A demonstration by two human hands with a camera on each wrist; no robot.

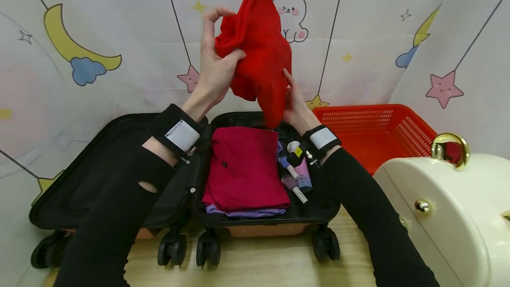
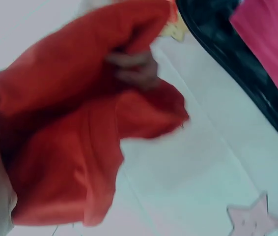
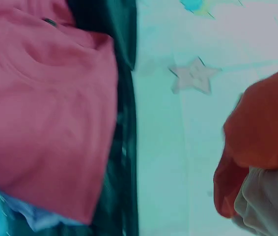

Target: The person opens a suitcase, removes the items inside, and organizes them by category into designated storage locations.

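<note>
Both hands hold a bright red garment (image 1: 264,43) up in front of the wall, above the back of an open suitcase (image 1: 91,176). My left hand (image 1: 217,72) pinches a bunched edge between thumb and fingers. On the other side my right hand (image 1: 296,105) grips the cloth low down, its fingers partly hidden behind it. In the left wrist view the fabric (image 2: 55,162) hangs in loose folds with a hemmed edge. Below, a folded magenta garment (image 1: 245,167) lies in the suitcase's right half over a purple cloth (image 1: 247,212).
Beside the folded clothes lie a pink and blue bottle (image 1: 303,178) and small bottles with white caps, one purple (image 1: 289,182). A red plastic basket (image 1: 398,123) stands behind right, a cream cabinet (image 1: 438,203) with gold knobs in front of it. The suitcase rests on a wooden tabletop (image 1: 259,260).
</note>
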